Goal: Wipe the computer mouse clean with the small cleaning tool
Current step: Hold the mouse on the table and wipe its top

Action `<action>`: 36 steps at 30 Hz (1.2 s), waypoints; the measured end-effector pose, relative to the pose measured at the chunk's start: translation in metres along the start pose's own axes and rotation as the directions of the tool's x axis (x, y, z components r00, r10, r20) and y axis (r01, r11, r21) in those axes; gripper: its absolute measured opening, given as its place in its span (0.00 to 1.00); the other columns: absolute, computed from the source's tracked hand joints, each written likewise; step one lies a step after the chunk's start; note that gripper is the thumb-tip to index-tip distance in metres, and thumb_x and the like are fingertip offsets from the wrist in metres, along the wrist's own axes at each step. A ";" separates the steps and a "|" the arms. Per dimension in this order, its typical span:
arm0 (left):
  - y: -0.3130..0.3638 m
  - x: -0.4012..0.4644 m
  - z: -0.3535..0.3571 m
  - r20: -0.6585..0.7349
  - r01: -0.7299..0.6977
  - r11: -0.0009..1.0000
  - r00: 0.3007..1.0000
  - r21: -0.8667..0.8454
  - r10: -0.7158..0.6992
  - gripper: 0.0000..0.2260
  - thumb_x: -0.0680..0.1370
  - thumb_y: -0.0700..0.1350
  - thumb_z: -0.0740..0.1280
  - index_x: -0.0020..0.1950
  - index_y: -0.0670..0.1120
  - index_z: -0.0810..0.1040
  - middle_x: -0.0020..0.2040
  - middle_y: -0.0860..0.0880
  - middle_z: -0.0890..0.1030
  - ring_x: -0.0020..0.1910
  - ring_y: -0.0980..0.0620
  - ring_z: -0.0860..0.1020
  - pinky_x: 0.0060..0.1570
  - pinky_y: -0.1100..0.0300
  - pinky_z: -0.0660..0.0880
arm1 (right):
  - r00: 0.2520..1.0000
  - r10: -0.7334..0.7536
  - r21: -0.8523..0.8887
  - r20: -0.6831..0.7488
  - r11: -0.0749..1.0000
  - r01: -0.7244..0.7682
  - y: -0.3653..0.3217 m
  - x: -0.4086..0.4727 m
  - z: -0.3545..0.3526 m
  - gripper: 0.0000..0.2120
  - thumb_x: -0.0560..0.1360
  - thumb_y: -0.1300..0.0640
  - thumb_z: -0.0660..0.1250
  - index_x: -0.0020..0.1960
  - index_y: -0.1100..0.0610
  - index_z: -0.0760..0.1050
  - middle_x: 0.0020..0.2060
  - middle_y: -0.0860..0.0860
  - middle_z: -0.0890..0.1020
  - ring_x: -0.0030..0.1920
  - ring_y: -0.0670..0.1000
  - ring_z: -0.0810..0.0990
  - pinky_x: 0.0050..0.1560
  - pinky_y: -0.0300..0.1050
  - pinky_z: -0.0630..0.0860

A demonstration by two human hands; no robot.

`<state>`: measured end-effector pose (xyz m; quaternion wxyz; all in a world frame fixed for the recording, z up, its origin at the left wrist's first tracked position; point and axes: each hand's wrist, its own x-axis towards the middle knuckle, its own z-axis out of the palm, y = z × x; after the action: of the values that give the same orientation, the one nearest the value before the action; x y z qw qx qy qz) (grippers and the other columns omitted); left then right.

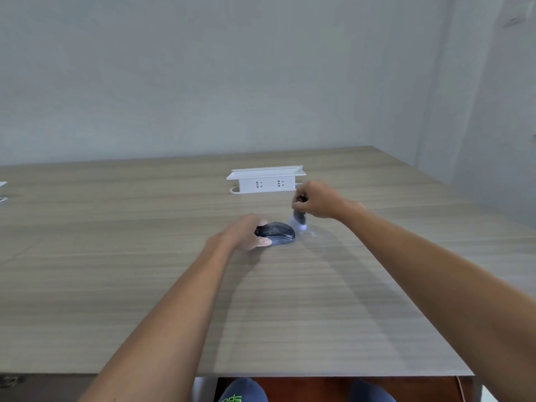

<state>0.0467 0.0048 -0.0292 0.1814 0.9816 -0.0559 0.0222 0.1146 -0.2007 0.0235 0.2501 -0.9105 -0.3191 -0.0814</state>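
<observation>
A black computer mouse lies on the wooden table, a little past its middle. My left hand grips the mouse from its left side, thumb along the near edge. My right hand hovers just right of and above the mouse, fingers pinched on a small dark cleaning tool that hangs downward. The tool's pale tip is blurred and sits at the mouse's right end; whether it touches is unclear.
A white pop-up socket box stands on the table right behind the mouse and my right hand. White objects poke in at the far left edge. The table's near edge runs along the bottom, with my knees below it.
</observation>
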 end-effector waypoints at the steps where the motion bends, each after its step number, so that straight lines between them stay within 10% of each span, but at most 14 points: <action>1: 0.000 0.000 -0.001 0.001 0.004 1.000 1.000 0.010 -0.004 0.07 0.76 0.48 0.70 0.45 0.48 0.74 0.35 0.52 0.73 0.38 0.46 0.71 0.35 0.57 0.64 | 1.000 0.010 0.075 -0.010 0.997 -0.009 0.000 0.001 0.000 0.06 0.73 0.60 0.69 0.40 0.59 0.83 0.27 0.44 0.75 0.27 0.40 0.73 0.30 0.31 0.67; 36: -0.009 0.004 0.009 -0.064 0.042 0.985 0.997 -0.164 -0.054 0.07 0.73 0.48 0.73 0.45 0.45 0.80 0.40 0.48 0.81 0.38 0.49 0.74 0.40 0.56 0.69 | 0.998 0.016 0.137 -0.061 0.991 -0.008 0.002 -0.015 0.007 0.05 0.72 0.57 0.70 0.40 0.56 0.84 0.31 0.46 0.80 0.36 0.44 0.75 0.37 0.38 0.73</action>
<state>0.0522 0.0095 -0.0404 0.2633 0.9632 -0.0277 0.0466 0.1040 -0.2068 0.0122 0.3220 -0.8902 -0.3106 -0.0858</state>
